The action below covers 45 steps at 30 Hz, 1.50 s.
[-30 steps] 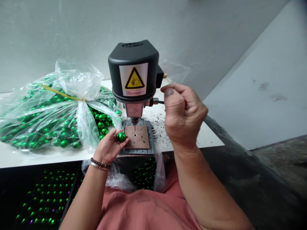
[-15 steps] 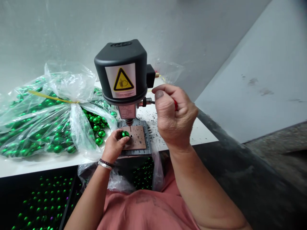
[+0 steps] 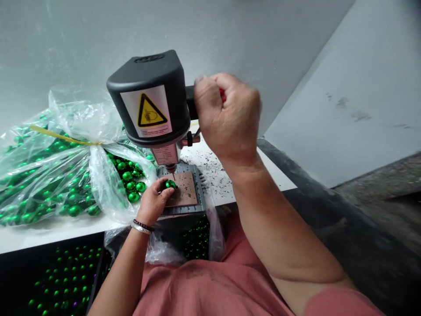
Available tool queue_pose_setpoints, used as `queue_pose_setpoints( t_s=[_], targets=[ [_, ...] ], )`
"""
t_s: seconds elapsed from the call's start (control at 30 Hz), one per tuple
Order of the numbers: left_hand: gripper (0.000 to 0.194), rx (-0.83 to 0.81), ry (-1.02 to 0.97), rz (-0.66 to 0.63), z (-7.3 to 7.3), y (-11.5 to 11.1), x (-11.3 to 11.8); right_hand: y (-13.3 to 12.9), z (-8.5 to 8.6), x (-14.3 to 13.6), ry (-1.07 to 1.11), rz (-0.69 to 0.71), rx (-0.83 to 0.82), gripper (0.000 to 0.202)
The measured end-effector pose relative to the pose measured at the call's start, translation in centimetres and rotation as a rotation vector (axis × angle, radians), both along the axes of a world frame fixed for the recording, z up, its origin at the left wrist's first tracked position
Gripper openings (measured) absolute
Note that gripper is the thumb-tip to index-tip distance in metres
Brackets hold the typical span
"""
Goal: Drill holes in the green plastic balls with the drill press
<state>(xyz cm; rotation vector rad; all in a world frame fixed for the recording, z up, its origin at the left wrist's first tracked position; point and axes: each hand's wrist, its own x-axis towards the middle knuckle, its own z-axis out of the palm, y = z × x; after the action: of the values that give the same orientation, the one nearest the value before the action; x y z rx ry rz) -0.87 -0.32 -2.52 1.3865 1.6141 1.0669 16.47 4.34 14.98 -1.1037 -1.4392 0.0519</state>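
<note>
A shiny green ball (image 3: pixel 170 184) is pinched between the thumb and fingers of my left hand (image 3: pixel 154 200). It sits over a brown board (image 3: pixel 187 189) on the grey base (image 3: pixel 200 186) of a bench drill press (image 3: pixel 148 96). The thin drill bit (image 3: pixel 174 176) points down just beside and behind the ball. My right hand (image 3: pixel 228 116) is closed in a fist around the red-ended feed lever (image 3: pixel 222 94) at the machine's right side. Most of the lever is hidden by the hand.
On the left of the white table (image 3: pixel 19 237) lies a clear plastic bag (image 3: pixel 66 175) of green balls, tied with a yellow strip, some spilling from its opening. Dark shavings (image 3: pixel 213 171) litter the tabletop right of the machine. More green balls (image 3: pixel 66 281) fill a dark container below.
My right hand has risen and moved slightly left with the lever. The left hand still holds the ball over the board. The camera view has shifted a little.
</note>
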Motion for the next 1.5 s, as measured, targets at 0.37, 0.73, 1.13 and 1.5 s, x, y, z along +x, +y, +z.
queue_pose_setpoints(
  t_s=[0.37,0.73,1.13,1.5],
  targets=[
    [0.042,-0.041,0.406,-0.079,1.7,0.3,0.6,3.9,1.5,-0.4,-0.023,-0.062,-0.173,0.04],
    [0.043,0.005,0.358,-0.195,1.4,2.0,1.4,4.2,1.0,-0.4,-0.022,-0.067,-0.121,0.042],
    [0.044,0.046,0.397,-0.11,0.9,1.7,1.5,0.0,-1.2,0.0,0.047,0.05,0.125,0.029],
    [0.043,0.099,0.367,-0.104,0.6,1.6,1.5,-3.6,-6.0,0.3,-0.081,-0.056,0.304,0.019]
  ],
)
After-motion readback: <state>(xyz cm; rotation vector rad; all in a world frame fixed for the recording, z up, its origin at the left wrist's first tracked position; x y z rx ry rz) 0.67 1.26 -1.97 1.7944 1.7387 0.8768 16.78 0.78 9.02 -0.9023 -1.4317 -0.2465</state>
